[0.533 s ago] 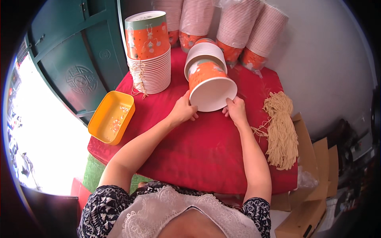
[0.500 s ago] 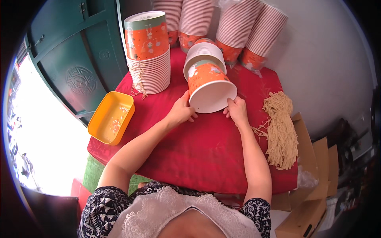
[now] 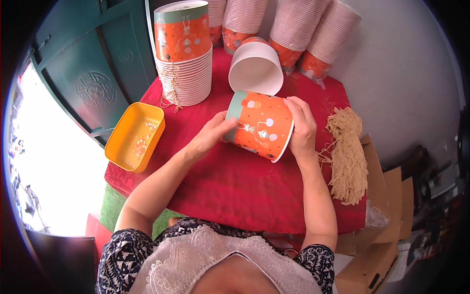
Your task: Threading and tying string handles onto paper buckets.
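An orange paper bucket (image 3: 262, 127) with a green band and white skeleton drawings lies tilted on its side between my hands, above the red cloth. At its green base end, my left hand (image 3: 214, 133) holds it, fingers partly hidden behind it. My right hand (image 3: 301, 125) grips the white-rimmed mouth end, which faces right. Just behind it another paper bucket (image 3: 255, 71) lies with its white inside toward me. At the left a stack of upside-down buckets (image 3: 183, 73) stands with beige strings (image 3: 169, 88) hanging down its side.
A yellow plastic box (image 3: 134, 137) with small pale bits sits at the table's left edge. A bundle of beige strings (image 3: 347, 157) lies at the right. Wrapped bucket stacks (image 3: 296, 24) line the back. Open cardboard boxes (image 3: 377, 245) stand beside the red-covered table (image 3: 245, 196).
The bucket has come away from the one behind it and turned, so its mouth now points right instead of toward me. My right hand has moved up along its rim.
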Available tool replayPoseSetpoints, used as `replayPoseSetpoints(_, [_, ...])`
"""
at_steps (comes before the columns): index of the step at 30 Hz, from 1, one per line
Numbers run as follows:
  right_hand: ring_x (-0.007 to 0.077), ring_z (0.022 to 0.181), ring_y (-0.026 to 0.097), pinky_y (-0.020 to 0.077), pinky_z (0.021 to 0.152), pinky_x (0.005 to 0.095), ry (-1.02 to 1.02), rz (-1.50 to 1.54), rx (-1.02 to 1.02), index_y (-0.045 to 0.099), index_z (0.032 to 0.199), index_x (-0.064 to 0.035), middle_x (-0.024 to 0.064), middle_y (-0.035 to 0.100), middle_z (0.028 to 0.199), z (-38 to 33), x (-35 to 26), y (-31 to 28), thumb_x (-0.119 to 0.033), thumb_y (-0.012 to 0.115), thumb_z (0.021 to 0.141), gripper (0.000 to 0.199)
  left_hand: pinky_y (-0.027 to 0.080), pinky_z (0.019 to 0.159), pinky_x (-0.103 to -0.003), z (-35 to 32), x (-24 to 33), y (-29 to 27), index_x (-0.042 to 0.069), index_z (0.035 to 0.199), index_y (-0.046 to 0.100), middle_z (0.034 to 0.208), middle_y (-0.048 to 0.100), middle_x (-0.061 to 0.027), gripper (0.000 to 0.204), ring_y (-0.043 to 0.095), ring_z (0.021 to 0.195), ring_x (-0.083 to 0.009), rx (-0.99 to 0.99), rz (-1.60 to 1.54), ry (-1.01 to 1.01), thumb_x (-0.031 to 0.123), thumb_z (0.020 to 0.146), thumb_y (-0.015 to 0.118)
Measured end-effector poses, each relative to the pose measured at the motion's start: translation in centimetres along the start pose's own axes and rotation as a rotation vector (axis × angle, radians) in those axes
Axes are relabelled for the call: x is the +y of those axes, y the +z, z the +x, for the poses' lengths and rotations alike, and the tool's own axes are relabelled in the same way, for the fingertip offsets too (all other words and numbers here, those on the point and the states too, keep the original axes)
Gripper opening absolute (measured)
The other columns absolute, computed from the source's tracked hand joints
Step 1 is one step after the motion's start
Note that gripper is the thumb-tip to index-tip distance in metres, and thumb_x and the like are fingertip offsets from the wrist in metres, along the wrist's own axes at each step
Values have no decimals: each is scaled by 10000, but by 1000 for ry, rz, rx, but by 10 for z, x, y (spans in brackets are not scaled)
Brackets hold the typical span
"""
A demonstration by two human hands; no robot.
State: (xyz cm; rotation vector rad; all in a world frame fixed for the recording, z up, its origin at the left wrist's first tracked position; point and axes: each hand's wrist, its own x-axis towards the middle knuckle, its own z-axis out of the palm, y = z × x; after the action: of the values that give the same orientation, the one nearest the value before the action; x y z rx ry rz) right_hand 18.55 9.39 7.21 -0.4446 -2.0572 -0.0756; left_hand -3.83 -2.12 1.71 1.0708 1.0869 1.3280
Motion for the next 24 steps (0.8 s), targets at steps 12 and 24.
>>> replayPoseSetpoints(12, [96, 698, 554, 478, 643, 249, 837, 847, 48, 591, 942, 3, 26, 603, 807, -41, -34, -1, -167, 459, 1047, 240, 249, 1156, -450, 2, -14, -6, -71, 1534, 86, 1500, 363, -263, 1137, 331, 1415, -330, 176, -74, 43, 585, 828, 690])
replayPoseSetpoints(24, [82, 785, 541, 466, 736, 235, 593, 924, -109, 581, 1033, 12, 12, 584, 901, -68, -55, 8, -37, 576, 948, 98, 239, 1171, -423, 2, -14, 1, -80, 1532, 41, 1522, 311, -289, 1129, 306, 1435, -337, 212, -5, 62, 611, 873, 644])
